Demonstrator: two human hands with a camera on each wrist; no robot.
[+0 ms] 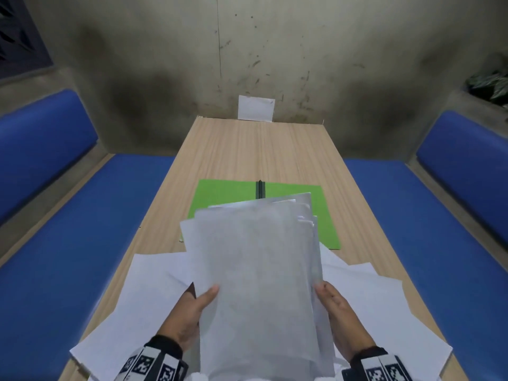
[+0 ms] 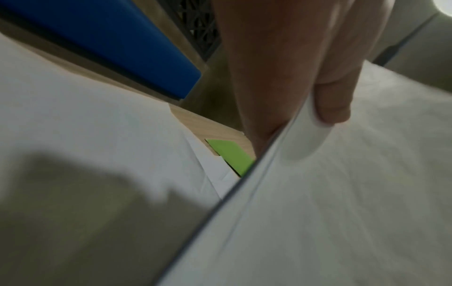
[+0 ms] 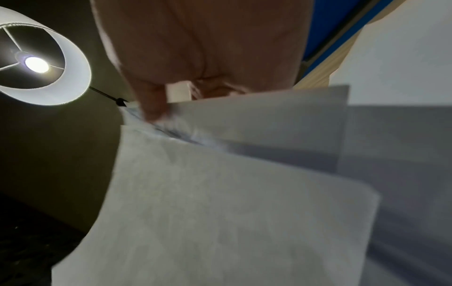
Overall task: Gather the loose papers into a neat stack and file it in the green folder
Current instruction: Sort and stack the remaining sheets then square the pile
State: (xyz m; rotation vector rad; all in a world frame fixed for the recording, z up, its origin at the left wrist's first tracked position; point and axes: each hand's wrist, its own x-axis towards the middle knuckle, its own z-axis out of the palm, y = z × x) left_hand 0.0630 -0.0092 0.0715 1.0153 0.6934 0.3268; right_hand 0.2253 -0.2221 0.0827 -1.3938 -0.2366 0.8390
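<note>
I hold an uneven stack of white papers upright above the near half of the table, its top edges fanned out. My left hand grips the stack's left edge, thumb on the front sheet. My right hand grips the right edge. The left wrist view shows a thumb pressing the papers; the right wrist view shows fingers pinching the sheets. The green folder lies open and flat mid-table behind the stack, a dark spine clip at its centre. More loose sheets lie spread on the table under my hands.
The wooden table runs away from me to a stained wall. A white card leans against the wall at the far end. Blue benches flank both sides. A lit lamp hangs overhead.
</note>
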